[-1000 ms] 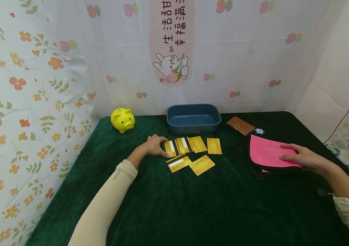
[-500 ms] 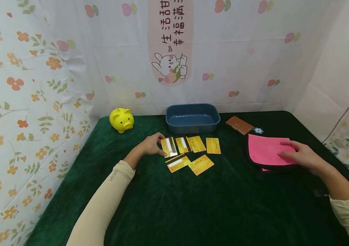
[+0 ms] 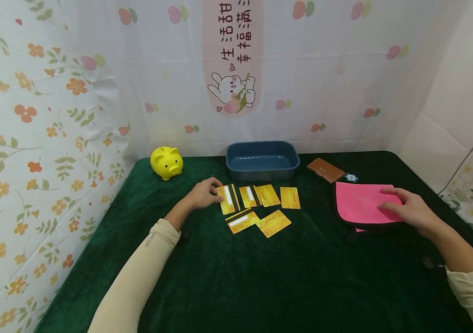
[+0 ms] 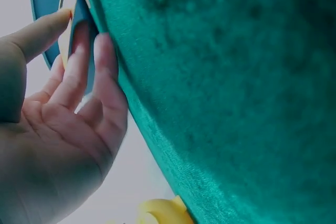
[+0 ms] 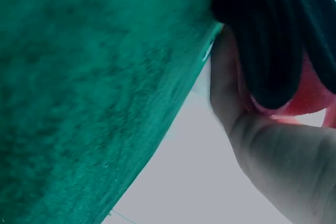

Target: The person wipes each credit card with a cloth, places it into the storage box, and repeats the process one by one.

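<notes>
My left hand [image 3: 204,194] pinches a gold bank card [image 3: 225,200] between thumb and fingers, tilted up at the left end of a group of such cards. In the left wrist view the card [image 4: 67,38] shows almost edge-on, with the thumb on one face and fingers behind. At the right, my right hand [image 3: 415,212] grips the right side of a folded pink cloth [image 3: 359,203] with black edging. Its thick black folds and pink underside [image 5: 317,95] fill the upper corner of the right wrist view, close against the fingers.
Several gold cards [image 3: 271,223] lie on the dark green tablecloth [image 3: 261,282]. Behind them stands a blue basin [image 3: 263,175]. A yellow piggy bank [image 3: 166,163] is back left; a brown wallet [image 3: 326,170] and a poker chip [image 3: 351,177] are back right.
The leftmost card has gone from lying under the left fingers to standing tilted in their pinch, and that hand has drawn slightly left. The right hand stays on the pink cloth, barely shifted.
</notes>
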Motion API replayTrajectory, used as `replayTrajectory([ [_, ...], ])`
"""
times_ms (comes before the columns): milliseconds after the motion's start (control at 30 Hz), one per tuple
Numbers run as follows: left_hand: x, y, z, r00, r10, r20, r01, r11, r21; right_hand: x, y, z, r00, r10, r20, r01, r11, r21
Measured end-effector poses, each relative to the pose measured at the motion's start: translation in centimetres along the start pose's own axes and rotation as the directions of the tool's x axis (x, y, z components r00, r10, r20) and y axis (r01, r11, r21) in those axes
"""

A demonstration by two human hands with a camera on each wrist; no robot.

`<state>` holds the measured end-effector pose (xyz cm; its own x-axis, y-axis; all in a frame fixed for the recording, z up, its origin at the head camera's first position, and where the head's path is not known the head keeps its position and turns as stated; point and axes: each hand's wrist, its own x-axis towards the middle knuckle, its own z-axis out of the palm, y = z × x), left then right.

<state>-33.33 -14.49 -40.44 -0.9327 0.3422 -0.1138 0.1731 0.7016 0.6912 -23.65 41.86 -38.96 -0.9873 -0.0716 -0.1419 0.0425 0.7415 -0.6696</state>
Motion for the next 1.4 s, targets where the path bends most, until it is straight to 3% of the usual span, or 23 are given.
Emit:
replayTrajectory([
  [167,-0.3,0.2,-0.2,1.0,0.013,0.003,-0.012,0.991,-0.136,0.0,-0.5,0.3,0.997,-0.04,-0.069,0.04,0.999,-0.001],
  [500,-1.1,0.6,-0.2,0.999,0.035,-0.027,-0.041,0.97,-0.24,-1.0,-2.3,1.2,0.962,-0.117,-0.248,0.128,0.991,0.03],
  [633,-1.6,0.9,-0.5,0.996,0.051,-0.077,-0.073,0.947,-0.313,-1.4,-3.7,1.4,0.94,-0.148,-0.308,0.171,0.984,0.048],
  [733,-1.8,1.0,-0.5,0.99,0.075,-0.116,-0.114,0.916,-0.384,-1.7,-4.5,1.5,0.927,-0.148,-0.343,0.185,0.98,0.076],
  [867,-2.2,1.4,-0.4,0.987,0.078,-0.141,-0.134,0.885,-0.446,-2.5,-5.6,1.9,0.919,-0.153,-0.363,0.203,0.974,0.102],
  [1033,-2.8,2.0,0.0,0.987,0.065,-0.145,-0.127,0.87,-0.476,-3.5,-7.4,2.3,0.909,-0.164,-0.382,0.245,0.954,0.173],
  [1200,-3.3,2.7,0.3,0.989,0.052,-0.136,-0.117,0.844,-0.523,-4.4,-9.2,2.9,0.919,-0.15,-0.364,0.262,0.923,0.281],
  [1400,-3.8,3.5,0.8,0.99,0.05,-0.131,-0.117,0.807,-0.578,-5.2,-10.8,4.0,0.928,-0.167,-0.333,0.273,0.913,0.304],
])
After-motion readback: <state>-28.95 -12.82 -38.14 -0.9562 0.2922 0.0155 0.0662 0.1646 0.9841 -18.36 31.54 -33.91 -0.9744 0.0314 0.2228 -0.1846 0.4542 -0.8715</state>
